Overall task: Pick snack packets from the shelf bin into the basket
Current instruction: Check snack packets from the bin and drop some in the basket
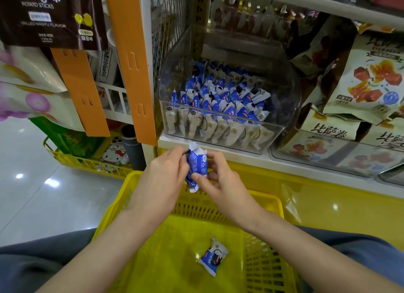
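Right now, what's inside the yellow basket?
One blue and white snack packet lies on the floor of the yellow basket. Both hands hold another packet above it, not inside. The arms cover parts of the basket floor, so anything under them is hidden.

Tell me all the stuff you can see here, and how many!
held snack packet: one, blue and white, between both hands above the basket
snack packet in basket: one, blue and white, on the basket floor
basket: one, yellow, below the hands
shelf bin: one, clear, on the shelf, holding many blue and white packets
potato sticks bag: one, dark, hanging upper left
orange strips: two, hanging left of the bin
left hand: one, gripping the packet
right hand: one, gripping the packet
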Tool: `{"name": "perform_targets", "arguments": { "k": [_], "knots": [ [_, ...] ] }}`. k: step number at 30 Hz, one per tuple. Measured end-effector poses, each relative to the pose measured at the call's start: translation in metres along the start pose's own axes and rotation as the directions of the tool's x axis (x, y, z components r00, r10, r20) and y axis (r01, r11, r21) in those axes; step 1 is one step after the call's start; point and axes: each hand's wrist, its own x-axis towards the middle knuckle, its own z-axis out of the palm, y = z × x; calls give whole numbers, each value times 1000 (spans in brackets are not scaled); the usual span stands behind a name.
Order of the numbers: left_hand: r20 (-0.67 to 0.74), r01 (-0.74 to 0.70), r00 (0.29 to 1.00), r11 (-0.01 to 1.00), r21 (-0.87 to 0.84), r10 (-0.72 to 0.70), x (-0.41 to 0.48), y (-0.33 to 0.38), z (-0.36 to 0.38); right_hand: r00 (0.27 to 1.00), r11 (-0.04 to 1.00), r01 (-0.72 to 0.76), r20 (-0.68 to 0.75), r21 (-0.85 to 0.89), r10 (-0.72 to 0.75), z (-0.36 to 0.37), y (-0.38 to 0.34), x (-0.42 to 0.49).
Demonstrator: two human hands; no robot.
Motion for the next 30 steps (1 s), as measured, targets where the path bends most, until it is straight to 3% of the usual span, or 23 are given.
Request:
{"name": "perform_targets", "arguments": {
  "k": [2, 6, 11, 13, 16, 19, 22, 25, 28, 30],
  "knots": [
    [-2, 16, 1000, 998, -55, -16, -1, -1, 3, 1000, 999, -24, -18, 32, 24, -1, 0, 1],
    [57, 37, 998, 993, -111, -31, -5, 1, 12, 988, 956, -108, -76, 271, 133, -5, -1, 8],
    [68, 68, 996, 981, -183, -57, -4, 1, 11, 989, 949, -106, -67, 297, 132, -3, -1, 9],
    [94, 106, 992, 955, -278, -82, -2, 4, 10, 987, 973, -93, -112, 213, 119, -4, 0, 9],
    [192, 222, 971, 828, -514, -141, -1, 12, 9, 978, 995, -52, -207, -87, 33, -8, 3, 9],
    [286, 311, 945, 713, -629, -160, -3, 16, 12, 968, 921, 13, -227, -389, -109, -9, 6, 6],
    [242, 353, 936, 686, -636, -257, -1, 15, 14, 961, 847, 108, -165, -521, -224, -8, 4, 4],
    [191, 387, 913, 616, -686, -360, 5, 13, 10, 979, 918, 65, -151, -391, -134, -10, 0, 5],
    [210, 401, 896, 511, -760, -390, 9, 13, 4, 984, 991, -130, -124, -22, 127, -14, -4, 11],
    [221, 414, 884, 472, -778, -411, 10, 12, 2, 974, 952, -197, -66, 235, 218, -15, -6, 13]
  ]
}}
